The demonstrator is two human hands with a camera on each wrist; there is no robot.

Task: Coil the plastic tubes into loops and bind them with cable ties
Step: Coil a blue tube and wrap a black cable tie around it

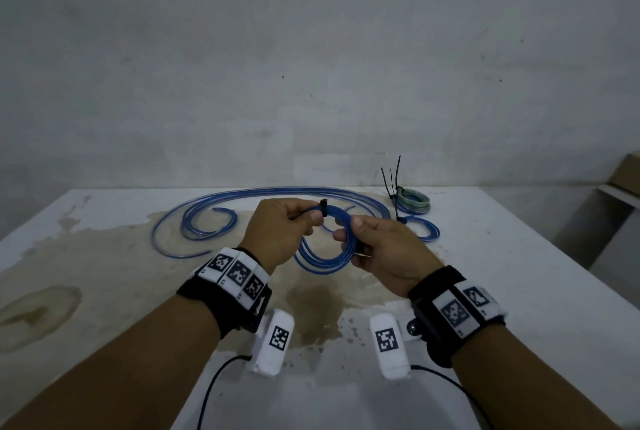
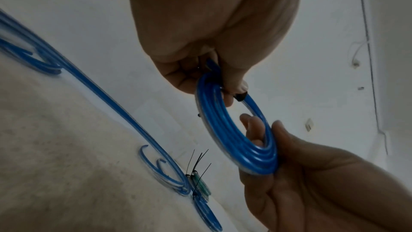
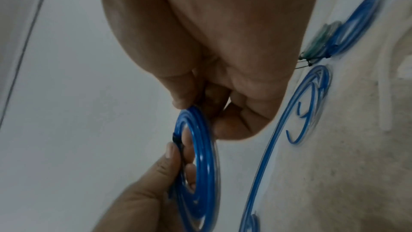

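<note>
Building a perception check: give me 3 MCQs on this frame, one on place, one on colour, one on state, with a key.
1. Where does the green coil lie?
A. far right of the table
B. near left corner
C. in the left hand

2. What colour is the coil held by both hands?
A. red
B. blue
C. yellow

3. How is the held coil?
A. flat on the table
B. lifted, with a black cable tie around it
C. uncoiled straight

Key: A, it sits far right, by the wall; B, its loops are blue; B, left hand and right hand hold it above the table.
</note>
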